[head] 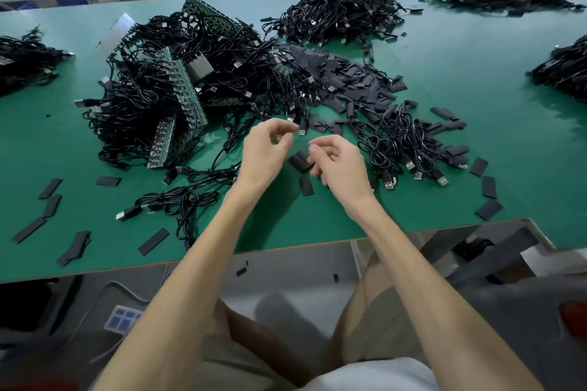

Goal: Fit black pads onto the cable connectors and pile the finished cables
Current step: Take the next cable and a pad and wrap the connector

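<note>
— Nearest entry?
— Two hands: left hand point(270, 149) and right hand point(338, 168), fingers curled. Cannot tell whether either grips. One black pad point(299, 161) touches the right fingers, and a connector point(302, 131) is just beside the left, likely paired for fitting.
— Beyond?
— A pad heap point(359, 86) and tangled cables point(152, 105) on the bench point(476, 111), within reach. Farther, a cable pile point(340, 9), probably finished.

On the table point(476, 51), a big tangle of cables point(178, 82) lies behind and left of the left hand point(268, 152). A heap of pads point(346, 79) lies behind the right hand point(338, 165), a smaller cable pile point(403, 143) just to its right, and loose pads point(50, 206) far left.
</note>
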The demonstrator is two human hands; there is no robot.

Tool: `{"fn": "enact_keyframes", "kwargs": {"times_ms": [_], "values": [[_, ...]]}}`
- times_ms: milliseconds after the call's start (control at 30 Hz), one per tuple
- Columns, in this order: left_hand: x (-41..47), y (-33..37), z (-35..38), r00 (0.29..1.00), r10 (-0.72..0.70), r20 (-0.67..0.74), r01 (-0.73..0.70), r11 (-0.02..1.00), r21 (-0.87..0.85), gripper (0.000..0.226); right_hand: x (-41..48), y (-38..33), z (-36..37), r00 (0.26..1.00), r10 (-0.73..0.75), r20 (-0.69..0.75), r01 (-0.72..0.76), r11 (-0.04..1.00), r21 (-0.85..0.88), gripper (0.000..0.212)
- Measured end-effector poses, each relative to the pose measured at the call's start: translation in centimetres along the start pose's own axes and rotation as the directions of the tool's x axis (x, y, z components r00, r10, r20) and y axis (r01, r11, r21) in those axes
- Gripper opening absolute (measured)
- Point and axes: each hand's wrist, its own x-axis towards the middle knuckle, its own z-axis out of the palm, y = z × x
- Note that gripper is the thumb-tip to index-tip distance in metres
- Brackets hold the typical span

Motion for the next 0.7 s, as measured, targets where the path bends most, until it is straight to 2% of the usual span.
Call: {"fn": "enact_keyframes", "kwargs": {"times_ms": [133, 333, 700], "values": [[-1.4, -1.2, -0.7, 0.995, 0.093, -0.021, -0.089, 0.983, 0.162, 0.019, 0.0, 0.0, 0.0, 0.999, -0.043, 0.005, 0.043, 0.992, -0.121, 0.017], [-2.5, -1.8, -1.2, 0.991, 0.135, -0.019, -0.126, 0.962, 0.244, 0.023, -0.2, -0.4, 0.3, 0.994, -0.052, 0.098, 0.085, 0.925, -0.369, 0.028], [-3.3, -1.7, -0.4, 0.963, 0.235, 0.133, -0.27, 0.861, 0.431, 0.023, -0.2, -0.3, 0.3, 0.994, -0.087, 0.058, 0.103, 0.91, -0.401, 0.006]]}}
